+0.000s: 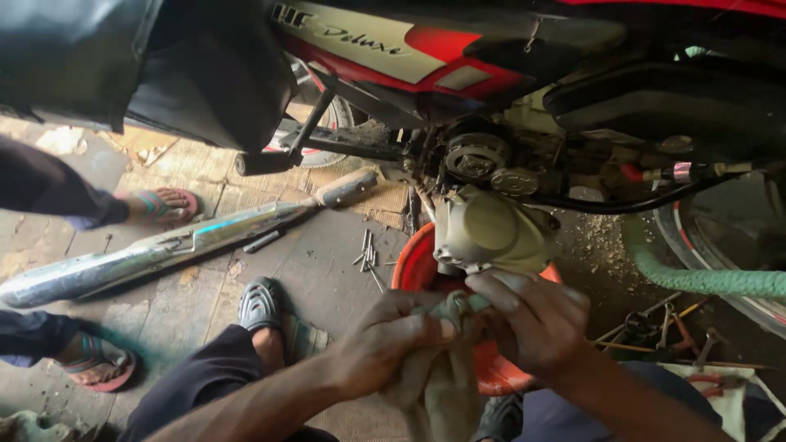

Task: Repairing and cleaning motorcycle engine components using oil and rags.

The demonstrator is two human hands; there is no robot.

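Grimy workshop floor (327, 270); your left hand (385, 340) and right hand (532, 319) pinched the rag (438, 376), wiping the engine cover (491, 233) — probably needed firmer rubbing next.

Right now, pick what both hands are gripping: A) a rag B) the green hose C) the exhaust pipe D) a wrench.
A: the left hand and right hand both clutch the rag just below the engine cover, over the red basin.

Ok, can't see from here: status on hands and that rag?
Left hand and right hand both gripping grey rag. Engine cover just above, orange basin beneath. Nothing blocking.
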